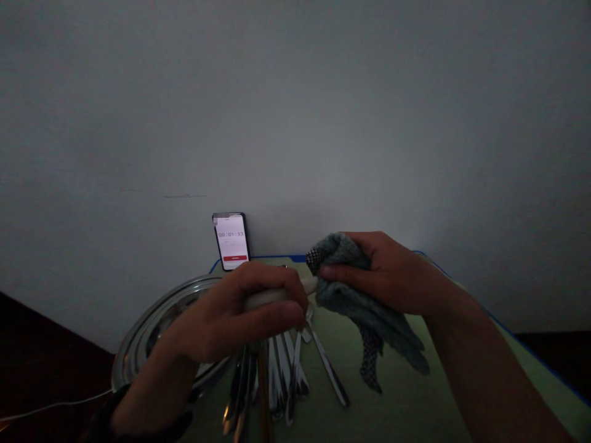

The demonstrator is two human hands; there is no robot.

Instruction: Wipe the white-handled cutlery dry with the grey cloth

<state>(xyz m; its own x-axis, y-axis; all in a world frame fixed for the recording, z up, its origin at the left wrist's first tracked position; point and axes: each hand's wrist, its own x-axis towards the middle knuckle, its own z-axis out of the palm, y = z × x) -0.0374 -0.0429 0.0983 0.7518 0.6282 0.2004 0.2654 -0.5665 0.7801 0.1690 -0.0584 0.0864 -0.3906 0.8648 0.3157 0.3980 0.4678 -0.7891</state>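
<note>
My left hand [231, 317] is closed around the thick white handle [265, 299] of a utensil. A narrow pale part of it [310, 285] reaches from that hand into a grey-green cloth [355, 298] with a checked edge. My right hand [392, 271] grips the cloth, thumb on top, and the cloth hides the utensil's far end, so its exact kind cannot be told. Below my hands, several metal pieces of cutlery [281, 375] lie side by side on the table. One spoon [325, 357] rests at a slant to their right.
A large round shiny metal tray or basin [133, 344] stands at the left, partly behind my left forearm. A phone [233, 241] showing a timer leans against the grey wall [295, 123]. The green table [397, 406] has a blue edge. A white cable [69, 403] runs off left.
</note>
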